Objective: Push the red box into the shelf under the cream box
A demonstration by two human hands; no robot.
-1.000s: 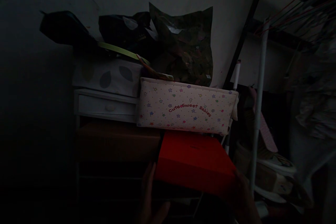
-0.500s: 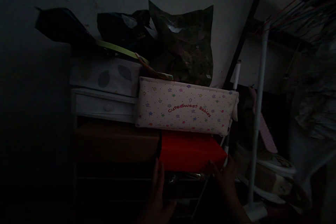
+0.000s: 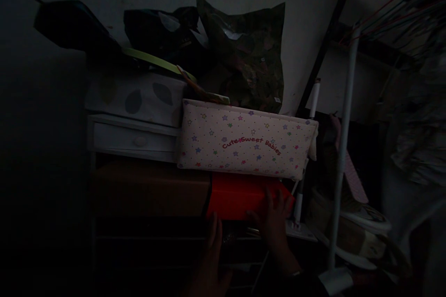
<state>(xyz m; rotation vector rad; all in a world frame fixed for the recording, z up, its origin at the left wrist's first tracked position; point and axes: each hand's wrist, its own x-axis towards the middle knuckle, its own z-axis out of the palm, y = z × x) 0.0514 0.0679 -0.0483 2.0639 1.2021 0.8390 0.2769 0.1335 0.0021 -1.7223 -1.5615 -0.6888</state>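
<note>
We are seating a red box point(image 3: 240, 196) into the slot under the star-printed fabric case point(image 3: 245, 140), with a brown box point(image 3: 149, 189) touching its left edge. Our right hand point(image 3: 275, 222) lies flat against the box's front face, fingers spread and pressing, pinching nothing. Our left hand point(image 3: 212, 260) hovers just below the box's lower left corner, fingers extended and loosely together; whether it touches the box we cannot tell in this dim light.

To do this step well, we judge that the push should stay square to the front face, low and central, so the box slides straight and does not wedge against the brown box or drag the fabric case above it. That case overhangs to the right and leans near a white pole point(image 3: 343, 139), so we press evenly and gently rather than shove. The left hand can steady the lower edge if the box tilts.

As for containers: the red box is closed, its contents hidden. The fabric case is shut too. Left of it sits a white drawer unit point(image 3: 134, 138) with the drawer closed, and a spotted storage box point(image 3: 139, 97) on top. Behind, a dark patterned bag point(image 3: 244, 60) stands upright against the wall, its contents unseen.
</note>
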